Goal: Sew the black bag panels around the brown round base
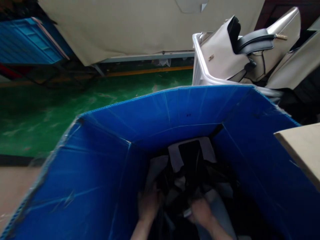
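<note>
Both of my hands reach deep into a blue corrugated plastic box (155,110). My left hand (148,203) is at the left of a pile of black and light-grey pieces (191,155), its fingers smeared by motion. To the right, my right hand (201,210) is curled at a dark piece in the same pile, beside a small white tag (187,212). What its fingers hold is too dark and blurred to make out. A rounded grey piece (220,208) lies just right of that hand. The bottom of the box is in deep shadow.
Behind the box at right stands a white bin (197,63) holding cream handbags (222,53) with black straps. A tan board edge (302,143) juts in at right. A blue crate (27,41) is at upper left, above green floor (50,116).
</note>
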{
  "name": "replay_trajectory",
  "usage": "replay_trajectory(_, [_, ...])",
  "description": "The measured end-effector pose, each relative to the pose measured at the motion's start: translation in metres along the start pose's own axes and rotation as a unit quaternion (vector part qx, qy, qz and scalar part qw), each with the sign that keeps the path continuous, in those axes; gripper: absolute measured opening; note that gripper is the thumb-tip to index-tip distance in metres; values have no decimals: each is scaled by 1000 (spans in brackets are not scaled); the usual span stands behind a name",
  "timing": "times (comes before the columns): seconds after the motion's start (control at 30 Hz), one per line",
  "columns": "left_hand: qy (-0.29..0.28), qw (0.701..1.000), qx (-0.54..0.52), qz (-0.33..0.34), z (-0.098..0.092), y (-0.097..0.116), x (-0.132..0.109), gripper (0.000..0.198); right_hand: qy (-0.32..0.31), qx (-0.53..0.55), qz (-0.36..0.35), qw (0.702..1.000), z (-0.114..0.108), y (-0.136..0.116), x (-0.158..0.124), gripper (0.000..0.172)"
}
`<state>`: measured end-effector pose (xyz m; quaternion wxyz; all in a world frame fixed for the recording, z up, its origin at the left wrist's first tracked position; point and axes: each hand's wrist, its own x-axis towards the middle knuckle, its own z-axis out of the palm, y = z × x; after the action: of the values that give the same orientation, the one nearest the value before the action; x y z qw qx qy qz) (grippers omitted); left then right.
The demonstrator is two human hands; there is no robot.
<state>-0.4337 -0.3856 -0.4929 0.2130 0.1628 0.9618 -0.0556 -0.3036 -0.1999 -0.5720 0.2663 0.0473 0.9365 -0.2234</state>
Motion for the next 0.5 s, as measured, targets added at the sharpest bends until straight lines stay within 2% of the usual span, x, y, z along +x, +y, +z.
replay_trajectory(0.07, [0,994,-33,-100,-8,-26,1,50,42,-18,42,998,-24,18,-6,49])
replay_trajectory(0.1, [-4,990,-59,-129,-9,-34,-1,52,62,-28,57,996,-34,24,-6,57])
replay_trajectory(0.17, [-11,984,-102,-144,-6,-39,-5,51,84,-45,58,994,-46,24,4,66])
replay_trajectory(0.3, [-39,991,-74,-100,13,-15,-15,46,78,-64,29,994,-40,2,36,63])
replay_trajectory(0.4, [-46,995,-59,-71,26,-5,-25,47,79,-63,66,993,-36,2,52,63])
replay_trajectory(0.43, [-49,993,-72,-77,30,-7,-30,46,79,-60,75,992,-38,7,55,58])
replay_trajectory(0.5, [-78,984,-109,-114,35,-17,-42,42,80,-51,74,993,-50,19,61,38])
